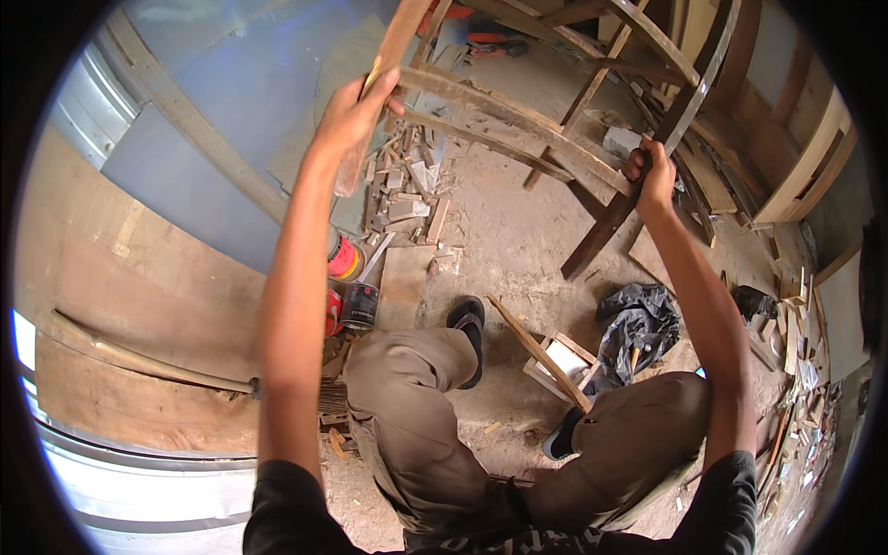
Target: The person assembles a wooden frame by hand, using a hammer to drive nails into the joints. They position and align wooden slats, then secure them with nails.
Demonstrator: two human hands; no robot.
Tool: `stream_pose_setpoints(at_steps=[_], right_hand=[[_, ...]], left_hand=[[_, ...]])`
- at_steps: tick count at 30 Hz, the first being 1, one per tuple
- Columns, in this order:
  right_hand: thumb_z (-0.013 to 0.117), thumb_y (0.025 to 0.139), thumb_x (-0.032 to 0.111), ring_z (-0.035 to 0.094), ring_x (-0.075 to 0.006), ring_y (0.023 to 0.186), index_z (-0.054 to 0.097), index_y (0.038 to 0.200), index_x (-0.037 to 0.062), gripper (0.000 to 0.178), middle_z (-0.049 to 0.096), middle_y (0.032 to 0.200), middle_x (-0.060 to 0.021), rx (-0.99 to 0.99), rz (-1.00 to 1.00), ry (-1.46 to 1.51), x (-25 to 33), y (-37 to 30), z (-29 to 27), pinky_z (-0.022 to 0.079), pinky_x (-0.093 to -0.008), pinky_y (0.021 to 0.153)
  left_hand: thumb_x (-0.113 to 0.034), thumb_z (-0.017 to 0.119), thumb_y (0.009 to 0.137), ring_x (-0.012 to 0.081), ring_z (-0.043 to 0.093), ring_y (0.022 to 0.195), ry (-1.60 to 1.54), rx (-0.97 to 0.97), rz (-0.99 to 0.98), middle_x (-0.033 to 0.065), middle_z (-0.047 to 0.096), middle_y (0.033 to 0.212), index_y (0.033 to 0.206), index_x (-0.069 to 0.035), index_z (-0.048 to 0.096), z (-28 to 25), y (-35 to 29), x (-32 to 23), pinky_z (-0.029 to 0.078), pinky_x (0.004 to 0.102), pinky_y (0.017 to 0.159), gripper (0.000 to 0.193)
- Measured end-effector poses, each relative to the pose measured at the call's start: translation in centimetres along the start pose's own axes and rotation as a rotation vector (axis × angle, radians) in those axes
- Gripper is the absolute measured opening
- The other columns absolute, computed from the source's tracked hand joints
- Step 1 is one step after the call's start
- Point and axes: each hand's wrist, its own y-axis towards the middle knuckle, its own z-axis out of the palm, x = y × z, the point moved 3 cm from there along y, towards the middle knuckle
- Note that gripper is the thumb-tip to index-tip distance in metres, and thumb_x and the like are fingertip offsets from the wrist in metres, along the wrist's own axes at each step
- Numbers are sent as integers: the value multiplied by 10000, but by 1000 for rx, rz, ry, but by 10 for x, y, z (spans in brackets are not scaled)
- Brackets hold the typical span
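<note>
A wooden chair frame [518,117] with bare curved rails is held up in front of me, tilted, its seat area open. My left hand [350,118] is closed around its left post [349,174], near the joint with the upper rail. Further right, my right hand [655,174] grips the dark right post [599,233], next to the rail's other end. The far part of the frame runs out past the top of the view. Both arms are stretched forward, above my bent knees.
Scrap wood pieces [405,209] lie beyond paint cans [359,305] on the left. Between my feet, a stick [532,347] leans across a small wooden box [587,355]. A black plastic bag [647,319] lies beside it. Boards [800,185] and offcuts line the right side.
</note>
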Motion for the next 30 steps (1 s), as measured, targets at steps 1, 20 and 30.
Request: stream_pose_setpoints(at_steps=[1,20,30], right_hand=[[573,873,228,460,-162,538,521,932,39,204,464,652,-42,-64,-14,2,-14,1,-14,354,-308,462],[450,866,675,666,-341,847,470,1050,-115,811,621,981,-262,-487,599,3,-308,-69,-197,559,-416,755],[403,895,657,608,-314,1019,417,1294,-42,805,571,1186,-191,-455,918,-75,-349,-139,-258,515,-447,867]], left_hand=[[-556,534,900,94,507,720,39,34,36,19,643,756,941,-16,642,7,6,-14,401,274,683,552],[-512,592,869,350,579,984,664,379,377,194,629,903,997,24,625,229,-7,7,436,468,897,551],[-533,496,908,272,588,987,614,639,459,160,652,914,1022,13,596,274,-59,40,323,488,1037,566]])
